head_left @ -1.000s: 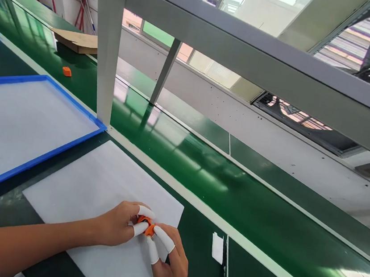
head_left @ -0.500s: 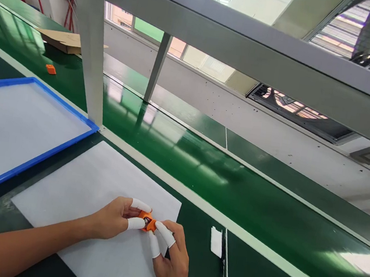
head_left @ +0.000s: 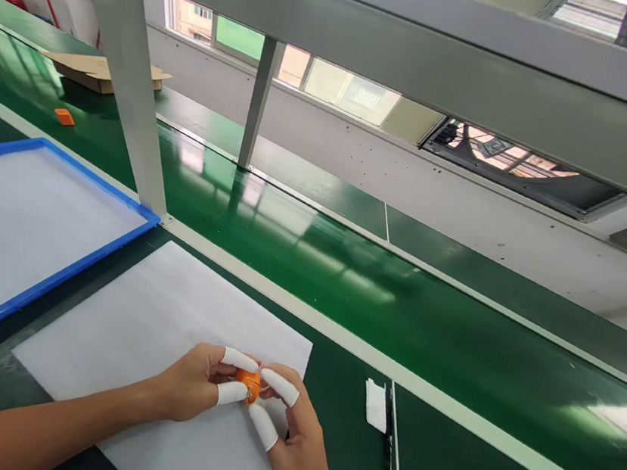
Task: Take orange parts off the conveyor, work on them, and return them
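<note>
A small orange plastic case (head_left: pixel 248 384), with a seam across it, is held above a white sheet (head_left: pixel 166 316). My left hand (head_left: pixel 198 382) grips it from the left between thumb and index finger, both in white finger cots. From the right, my right hand (head_left: pixel 298 431) closes on its other side, its thumb and index finger also in white cots. The fingers hide parts of the case, and its inside does not show.
A blue-rimmed white tray (head_left: pixel 100 251) lies at left. Beyond the pale ledge (head_left: pixel 260 295) runs a green conveyor belt (head_left: pixel 289 251) bearing another orange piece (head_left: pixel 64 117) and a cardboard box (head_left: pixel 90 74). A white flat piece (head_left: pixel 376 405) sits at right. A grey post (head_left: pixel 132 75) rises at left.
The two halves of the orange case, apart with a metallic part showing between them, are now together. My right hand has shifted its fingers around it. The view has tilted slightly.
</note>
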{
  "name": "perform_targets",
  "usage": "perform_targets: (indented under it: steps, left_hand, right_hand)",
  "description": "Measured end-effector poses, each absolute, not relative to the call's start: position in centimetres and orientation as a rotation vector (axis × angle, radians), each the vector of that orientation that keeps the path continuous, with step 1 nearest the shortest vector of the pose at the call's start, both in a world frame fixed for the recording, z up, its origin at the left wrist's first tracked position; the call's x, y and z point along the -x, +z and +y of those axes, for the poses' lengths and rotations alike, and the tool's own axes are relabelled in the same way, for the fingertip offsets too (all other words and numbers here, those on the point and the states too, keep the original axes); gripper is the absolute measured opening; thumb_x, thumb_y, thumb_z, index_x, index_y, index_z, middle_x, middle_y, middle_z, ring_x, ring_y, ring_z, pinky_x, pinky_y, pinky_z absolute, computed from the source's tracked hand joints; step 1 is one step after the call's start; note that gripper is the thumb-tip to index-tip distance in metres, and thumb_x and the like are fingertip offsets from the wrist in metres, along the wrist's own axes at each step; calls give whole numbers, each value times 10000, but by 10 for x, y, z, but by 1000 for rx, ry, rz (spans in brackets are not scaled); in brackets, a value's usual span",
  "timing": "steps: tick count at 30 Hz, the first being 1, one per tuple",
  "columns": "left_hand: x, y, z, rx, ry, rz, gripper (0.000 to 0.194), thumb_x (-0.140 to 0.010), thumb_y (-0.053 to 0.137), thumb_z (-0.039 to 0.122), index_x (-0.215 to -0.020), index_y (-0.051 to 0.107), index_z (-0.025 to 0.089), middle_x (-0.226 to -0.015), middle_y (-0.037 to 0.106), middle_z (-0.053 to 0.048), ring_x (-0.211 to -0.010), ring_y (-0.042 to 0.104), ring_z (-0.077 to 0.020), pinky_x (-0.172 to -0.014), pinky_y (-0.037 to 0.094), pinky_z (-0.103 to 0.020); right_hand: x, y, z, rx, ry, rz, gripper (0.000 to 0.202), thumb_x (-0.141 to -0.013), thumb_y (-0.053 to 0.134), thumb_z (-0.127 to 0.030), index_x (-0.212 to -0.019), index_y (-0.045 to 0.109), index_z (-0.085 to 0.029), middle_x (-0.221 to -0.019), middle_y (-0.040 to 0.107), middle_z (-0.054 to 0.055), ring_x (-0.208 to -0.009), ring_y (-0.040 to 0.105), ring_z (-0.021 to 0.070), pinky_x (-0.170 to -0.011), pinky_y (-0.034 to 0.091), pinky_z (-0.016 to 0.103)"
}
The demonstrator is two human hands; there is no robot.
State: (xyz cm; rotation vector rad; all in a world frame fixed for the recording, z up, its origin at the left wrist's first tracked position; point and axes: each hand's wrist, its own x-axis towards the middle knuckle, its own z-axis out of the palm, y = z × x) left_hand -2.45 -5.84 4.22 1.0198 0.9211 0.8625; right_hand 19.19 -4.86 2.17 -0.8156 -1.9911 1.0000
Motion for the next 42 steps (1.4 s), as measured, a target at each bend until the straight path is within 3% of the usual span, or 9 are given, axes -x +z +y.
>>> perform_targets:
  steps: [6,17,24,31,35,38,42]
  left_hand:
    - [25,44,-61,-1127,862,884,310,-900,679,205,-1206,730,209,-1328,694,-70,-1133,702,-266,-1025,561,-406]
    - [21,34,-60,-1186,885,904,286,-906,677,201,-1185,735,212,-1363,674,-70,-1157,696,-276,-1035,573,-414]
    - [18,39,-63,-1270,940,877,314,-901,669,176,-1200,741,240,-1355,679,-46,-1064,719,-245,-1001,592,-410]
    - [16,40,-66,-1253,933,943,300,-897,678,215,-1191,733,233,-1356,678,-55,-1142,696,-267,-1040,568,-426]
    - [19,39,-66,-1232,916,921,275,-917,659,243,-1187,713,226,-1365,669,-65,-1158,687,-260,-1066,547,-428]
    - [20,39,-64,-1190,939,891,262,-925,646,229,-1182,696,229,-1374,655,-65,-1119,697,-238,-1076,534,-426]
    - [21,39,-63,-1148,953,854,269,-922,647,202,-1187,682,233,-1365,637,-65,-1117,689,-229,-1085,519,-425]
  right_hand:
    - [-193,24,-46,1063,1426,-1775,356,-963,621,-308,-1318,588,-311,-1063,711,41,-941,673,199,-895,569,370]
    - [-182,28,-49,1121,1301,-1728,221,-912,626,-250,-1123,688,-271,-891,646,15,-802,592,176,-764,519,304]
    - [-188,29,-46,1121,1438,-1684,335,-899,666,-295,-1232,670,-262,-935,693,30,-864,649,196,-827,550,340]
    - [-184,22,-47,1122,1401,-1649,341,-915,660,-341,-1246,674,-260,-928,731,44,-875,696,221,-875,577,400]
    - [-188,18,-47,1118,1463,-1561,411,-891,703,-399,-1276,656,-264,-1073,757,76,-989,723,252,-940,586,440]
    - [-193,16,-46,1105,1353,-1565,350,-939,633,-420,-1260,662,-281,-1163,747,82,-1015,722,243,-955,582,435]
    - [-197,17,-44,1146,1120,-1702,321,-961,600,-379,-1264,660,-290,-1110,751,69,-966,706,226,-917,578,406]
